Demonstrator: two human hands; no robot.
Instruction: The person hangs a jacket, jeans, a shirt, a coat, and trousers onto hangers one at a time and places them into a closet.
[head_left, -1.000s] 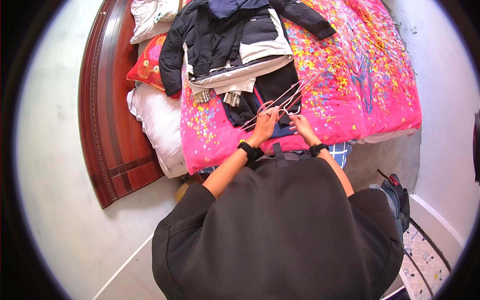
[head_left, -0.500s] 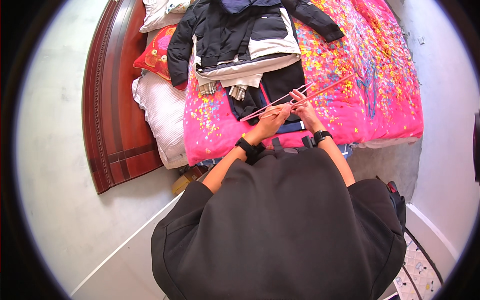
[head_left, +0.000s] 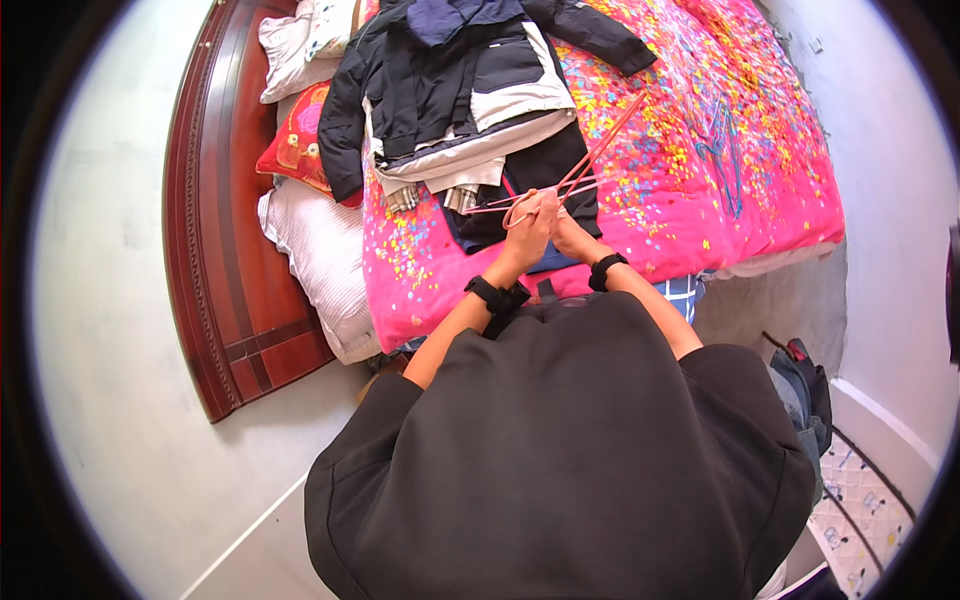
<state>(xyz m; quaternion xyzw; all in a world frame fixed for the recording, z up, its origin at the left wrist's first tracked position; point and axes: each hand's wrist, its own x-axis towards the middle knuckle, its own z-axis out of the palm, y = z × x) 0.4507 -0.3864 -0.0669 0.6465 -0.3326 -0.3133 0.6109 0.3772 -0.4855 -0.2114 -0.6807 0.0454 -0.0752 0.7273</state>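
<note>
In front of my chest I have thin pink clothes hangers (head_left: 610, 137), crossed over each other, above the near edge of the bed. My left hand (head_left: 533, 226) is closed around them, with a hook loop showing beside its fingers. Against it, my right hand (head_left: 574, 237) is also closed on the hangers; its fingertips are partly hidden. Beyond the hands lies a black and white jacket (head_left: 515, 75), spread on the bed with its sleeves out. Dark trousers (head_left: 553, 160) stick out from under it, close to the hangers.
A pink flowered quilt (head_left: 680, 235) covers the bed. Blue hangers (head_left: 722, 165) lie on it to the right. At the left are a red cushion (head_left: 303, 140), a striped pillow (head_left: 322, 250) and a dark wooden headboard (head_left: 245, 340). Dark clothing (head_left: 810, 395) is at the lower right.
My hands have drawn closer together. The longer reddish hanger side now points more steeply away from me, and the hangers' angle has shifted. The whole view has turned slightly.
</note>
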